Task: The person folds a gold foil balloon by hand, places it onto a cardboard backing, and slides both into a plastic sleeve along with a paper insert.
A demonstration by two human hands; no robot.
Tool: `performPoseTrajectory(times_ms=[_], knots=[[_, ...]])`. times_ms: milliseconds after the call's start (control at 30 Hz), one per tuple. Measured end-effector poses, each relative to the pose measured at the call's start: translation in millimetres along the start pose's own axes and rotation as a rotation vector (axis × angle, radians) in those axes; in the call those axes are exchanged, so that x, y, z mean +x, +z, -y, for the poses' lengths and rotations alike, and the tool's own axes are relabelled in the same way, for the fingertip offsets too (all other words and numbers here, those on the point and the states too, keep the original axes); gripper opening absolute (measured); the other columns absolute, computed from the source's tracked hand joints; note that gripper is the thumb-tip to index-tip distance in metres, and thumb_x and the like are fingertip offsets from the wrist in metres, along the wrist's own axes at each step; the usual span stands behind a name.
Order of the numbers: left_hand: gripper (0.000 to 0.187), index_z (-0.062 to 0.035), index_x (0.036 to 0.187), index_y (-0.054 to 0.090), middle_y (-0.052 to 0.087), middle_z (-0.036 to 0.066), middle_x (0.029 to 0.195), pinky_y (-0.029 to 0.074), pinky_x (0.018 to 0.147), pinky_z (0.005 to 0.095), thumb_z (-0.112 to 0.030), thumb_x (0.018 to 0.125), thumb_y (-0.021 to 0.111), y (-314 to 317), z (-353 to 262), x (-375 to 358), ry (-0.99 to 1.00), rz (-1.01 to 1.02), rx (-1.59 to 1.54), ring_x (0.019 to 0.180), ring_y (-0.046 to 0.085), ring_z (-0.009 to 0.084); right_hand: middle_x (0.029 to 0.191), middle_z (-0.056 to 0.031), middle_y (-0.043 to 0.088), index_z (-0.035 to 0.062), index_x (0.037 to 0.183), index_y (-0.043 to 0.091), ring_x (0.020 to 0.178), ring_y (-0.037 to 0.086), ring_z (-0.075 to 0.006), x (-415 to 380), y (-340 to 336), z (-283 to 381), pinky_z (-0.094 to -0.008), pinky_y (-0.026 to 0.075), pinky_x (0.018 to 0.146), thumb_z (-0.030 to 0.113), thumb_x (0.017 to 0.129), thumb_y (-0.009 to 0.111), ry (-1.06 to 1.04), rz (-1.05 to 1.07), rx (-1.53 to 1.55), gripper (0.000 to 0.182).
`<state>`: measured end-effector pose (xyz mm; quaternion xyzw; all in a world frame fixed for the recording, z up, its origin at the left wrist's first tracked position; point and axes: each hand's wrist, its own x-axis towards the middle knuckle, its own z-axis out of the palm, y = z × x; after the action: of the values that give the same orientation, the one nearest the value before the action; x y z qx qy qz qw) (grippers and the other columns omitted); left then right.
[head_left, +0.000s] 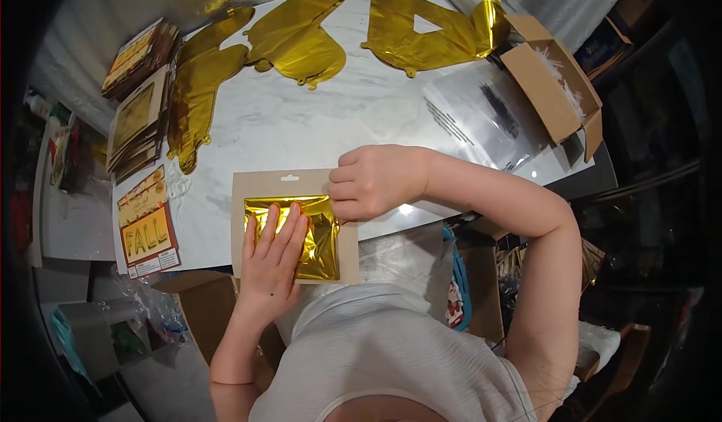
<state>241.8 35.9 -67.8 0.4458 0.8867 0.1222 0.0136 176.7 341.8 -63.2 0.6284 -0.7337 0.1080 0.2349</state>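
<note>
A brown cardboard backing card (259, 184) with a hang slot at its top lies at the table's front edge. On it rests a flat, folded gold foil balloon (323, 253), creased and shiny. My left hand (272, 260) lies with fingers stretched out over the foil's left half, pressing it against the card. At the card's upper right edge my right hand (380, 181) is closed, fingers curled beside the foil's right side. Its thumb and anything pinched in it are hidden.
Unfolded gold foil balloons (301, 46) spread along the table's back and left. Stacked cards (139, 121) and a "FALL" printed label (147, 230) sit left. At right are a clear plastic bag (470, 113) and an open cardboard box (545, 95) holding white strips.
</note>
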Motion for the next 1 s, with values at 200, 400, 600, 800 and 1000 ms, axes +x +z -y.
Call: performPoseTrajectory(times_ms=[200, 400, 600, 800, 1000], knots=[[0.087, -0.0034, 0.164, 0.041, 0.036, 0.015, 0.173, 0.014, 0.132, 0.0622, -0.004, 0.079, 0.060, -0.6, -1.2, 0.6, -0.014, 0.001, 0.002, 0.163, 0.026, 0.0398, 0.079, 0.0011, 0.054, 0.0128, 0.079, 0.055, 0.075, 0.059, -0.0170, 4.2, -5.0, 2.2, -0.0307, 0.048, 0.066, 0.020, 0.081, 0.068, -0.220, 0.033, -0.162, 0.015], [0.086, -0.0056, 0.163, 0.044, 0.037, 0.014, 0.173, 0.015, 0.131, 0.0626, -0.004, 0.079, 0.063, -3.7, -3.7, 2.0, -0.036, 0.018, -0.020, 0.163, 0.027, 0.0388, 0.080, 0.0007, 0.056, 0.0121, 0.078, 0.059, 0.076, 0.060, -0.0170, 7.1, -6.6, 5.2, -0.0308, 0.047, 0.068, 0.019, 0.079, 0.067, -0.280, 0.059, -0.129, 0.010], [0.083, -0.0056, 0.163, 0.045, 0.038, 0.014, 0.173, 0.016, 0.131, 0.0627, -0.004, 0.082, 0.062, -2.1, -2.7, 1.7, -0.040, 0.011, -0.015, 0.162, 0.029, 0.0390, 0.082, 0.0014, 0.055, 0.0124, 0.081, 0.061, 0.075, 0.059, -0.0162, 10.5, -0.7, 8.1, -0.0301, 0.046, 0.067, 0.021, 0.085, 0.066, -0.343, 0.003, -0.204, 0.010], [0.079, -0.0046, 0.161, 0.047, 0.037, 0.014, 0.173, 0.016, 0.131, 0.0631, -0.006, 0.084, 0.063, 0.8, -1.7, 0.8, -0.031, -0.008, -0.021, 0.162, 0.028, 0.0395, 0.084, 0.0030, 0.051, 0.0162, 0.090, 0.056, 0.073, 0.056, -0.0140, 19.2, 5.8, 12.1, -0.0295, 0.045, 0.065, 0.023, 0.091, 0.063, -0.307, -0.095, -0.224, 0.010], [0.079, -0.0016, 0.159, 0.048, 0.037, 0.015, 0.173, 0.017, 0.130, 0.0636, -0.006, 0.083, 0.065, 3.1, 1.5, -1.0, -0.003, -0.022, -0.003, 0.162, 0.028, 0.0401, 0.089, 0.0029, 0.054, 0.0166, 0.092, 0.055, 0.077, 0.058, -0.0137, 25.3, 12.0, 23.5, -0.0289, 0.045, 0.066, 0.023, 0.090, 0.063, -0.098, -0.041, -0.184, 0.011]])
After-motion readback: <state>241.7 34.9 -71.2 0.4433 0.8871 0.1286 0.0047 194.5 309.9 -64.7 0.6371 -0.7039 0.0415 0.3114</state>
